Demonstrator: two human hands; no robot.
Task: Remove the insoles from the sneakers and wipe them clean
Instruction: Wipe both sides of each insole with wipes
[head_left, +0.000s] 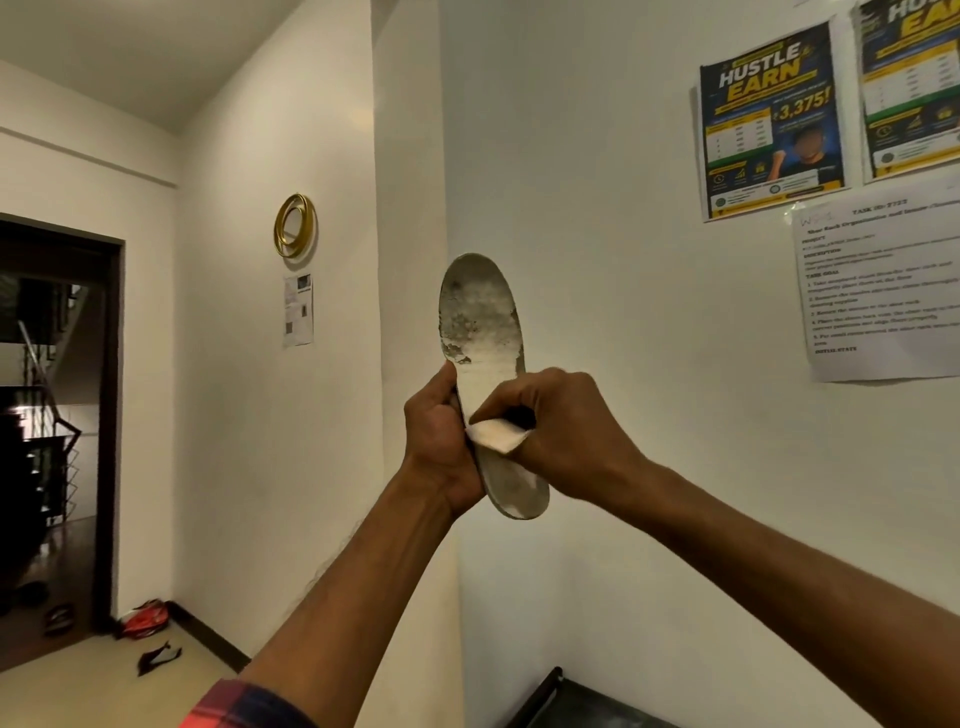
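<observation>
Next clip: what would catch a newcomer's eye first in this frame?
A worn, stained insole held upright mid-frame against the white wall: the left hand grips its lower half while the right hand pinches a small pale cloth against it. Then the blue-and-yellow poster at top right and the gold ring ornament on the wall at left.

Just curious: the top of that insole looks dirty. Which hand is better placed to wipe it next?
Right. The right hand pinches the cloth against the insole, just below the grime; the left hand grips the insole.
</observation>
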